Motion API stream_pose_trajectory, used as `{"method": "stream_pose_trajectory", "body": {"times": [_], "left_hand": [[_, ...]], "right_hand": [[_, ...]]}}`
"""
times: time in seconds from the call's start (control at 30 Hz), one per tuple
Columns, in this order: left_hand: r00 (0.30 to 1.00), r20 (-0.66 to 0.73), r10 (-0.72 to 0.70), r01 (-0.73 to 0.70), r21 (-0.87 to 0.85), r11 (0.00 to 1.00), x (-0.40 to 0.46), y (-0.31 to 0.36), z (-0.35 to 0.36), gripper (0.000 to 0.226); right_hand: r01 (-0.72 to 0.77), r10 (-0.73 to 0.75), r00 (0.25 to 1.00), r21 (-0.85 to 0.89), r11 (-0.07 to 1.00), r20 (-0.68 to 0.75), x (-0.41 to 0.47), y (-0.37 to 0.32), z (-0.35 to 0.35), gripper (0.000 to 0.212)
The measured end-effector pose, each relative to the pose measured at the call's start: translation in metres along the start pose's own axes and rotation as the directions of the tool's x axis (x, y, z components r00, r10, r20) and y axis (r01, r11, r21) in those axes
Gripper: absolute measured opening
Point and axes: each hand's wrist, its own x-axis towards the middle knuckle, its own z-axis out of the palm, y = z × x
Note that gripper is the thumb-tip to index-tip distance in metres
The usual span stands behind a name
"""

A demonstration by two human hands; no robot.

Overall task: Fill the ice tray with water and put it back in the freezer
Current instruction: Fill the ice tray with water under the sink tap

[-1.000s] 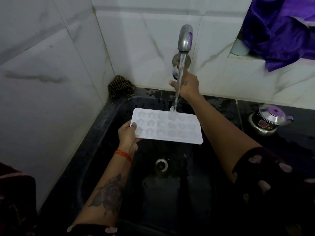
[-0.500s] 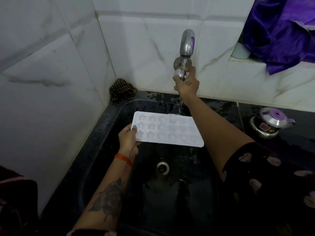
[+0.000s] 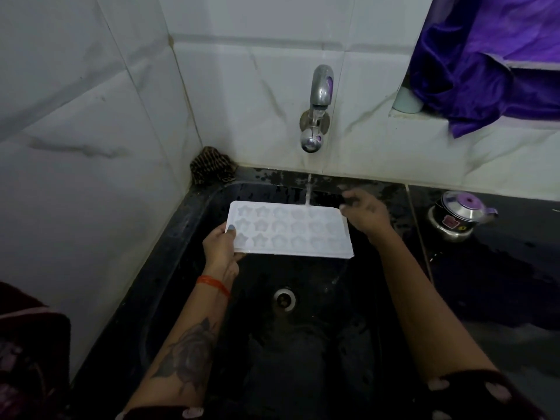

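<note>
A white ice tray (image 3: pixel 291 230) with star-shaped cells hangs level over the black sink (image 3: pixel 169 247). My left hand (image 3: pixel 219 248) grips its left edge, thumb on top. A thin stream of water (image 3: pixel 308 192) falls from the chrome tap (image 3: pixel 319 95) on the wall and lands on the tray's far edge, right of the middle. My right hand (image 3: pixel 365 212) is blurred, right beside the tray's right far corner, fingers loosely spread; whether it touches the tray I cannot tell.
The sink drain (image 3: pixel 284 299) lies below the tray. A brown scrubber (image 3: pixel 212 169) sits in the back left corner. On the wet black counter to the right stands a small steel kettle (image 3: pixel 457 216). Purple cloth (image 3: pixel 491 59) hangs top right.
My right hand has left the tap knob and dropped to the tray's right end. The stream has thinned to a short trickle. The tray stays in my left hand.
</note>
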Motion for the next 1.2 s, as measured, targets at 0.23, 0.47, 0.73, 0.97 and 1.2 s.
{"method": "stream_pose_trajectory", "body": {"times": [0.23,0.47,0.73,0.97,1.2], "left_hand": [[0.999,0.039,-0.019,0.019,-0.005,1.000,-0.015,-0.001,-0.011,0.029],[0.988,0.154,-0.010,0.002,0.050,0.999,-0.033,0.004,-0.024,0.034],[0.980,0.197,-0.002,-0.024,0.130,0.991,-0.063,0.001,-0.021,0.032],[0.995,0.047,0.089,-0.092,0.083,0.992,-0.086,-0.007,-0.011,0.019],[0.991,-0.035,0.130,-0.128,0.049,0.991,-0.097,-0.006,-0.003,0.013]], "right_hand": [[0.043,-0.048,0.994,0.053,0.998,0.102,-0.046,0.028,-0.001,0.047],[0.072,-0.076,0.994,0.045,0.996,0.073,-0.059,0.030,-0.011,0.044],[0.133,-0.132,0.983,-0.004,0.991,0.129,-0.069,0.036,-0.028,0.043],[0.213,-0.189,0.967,-0.139,0.967,0.172,-0.073,0.036,-0.038,0.033],[0.300,-0.175,0.933,-0.411,0.861,0.314,-0.071,0.027,-0.043,0.061]]}}
